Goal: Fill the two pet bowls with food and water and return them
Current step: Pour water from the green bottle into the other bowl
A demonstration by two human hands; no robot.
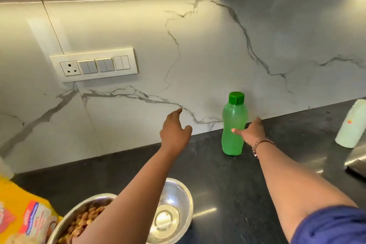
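Food looks done, with kibble filling the left bowl [79, 222] at the lower left of the frame, while the right bowl [174, 210] beside it seems nearly dry, so water remains: the right hand [250, 131] wraps the green bottle [234, 127] right of centre on the worktop [227, 180], and the left hand [175, 129] reaches spread and empty.

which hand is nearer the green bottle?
Right. The right hand is at the green bottle, thumb across its front, fingers behind it. The left hand hovers open to the bottle's left, clear of it.
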